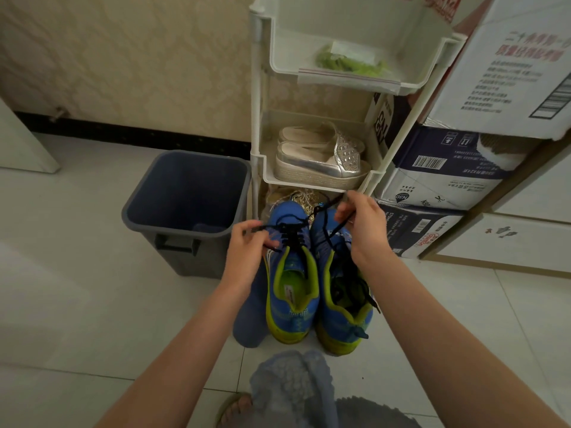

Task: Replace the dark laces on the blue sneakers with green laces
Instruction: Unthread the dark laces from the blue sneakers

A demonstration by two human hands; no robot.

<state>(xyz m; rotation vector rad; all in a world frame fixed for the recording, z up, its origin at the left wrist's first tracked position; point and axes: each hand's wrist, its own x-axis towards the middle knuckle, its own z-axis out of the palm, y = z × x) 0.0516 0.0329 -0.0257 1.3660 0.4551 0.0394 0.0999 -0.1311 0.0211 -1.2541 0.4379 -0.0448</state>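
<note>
Toes partly hidden behind the hands; I can't tell whether both grip one black shoelace (pixel 289 227). Left hand (pixel 247 248) pinches lace low, right hand (pixel 361 223) pinches higher, hands apart. The blue mesh sneakers with lime collars (pixel 296 313) stand on the floor, toes pointing away toward the white plastic shelf rack (pixel 255 118).

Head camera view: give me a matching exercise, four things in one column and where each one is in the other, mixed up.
Things
1. green laces
2. silver shoes
3. grey bin
4. dark laces

Places
A. on the floor, left of the white rack
B. pinched by the left hand and the right hand
C. in the rack's top tray
D. in the rack's middle tray

Pairs: 1-C, 2-D, 3-A, 4-B
</note>
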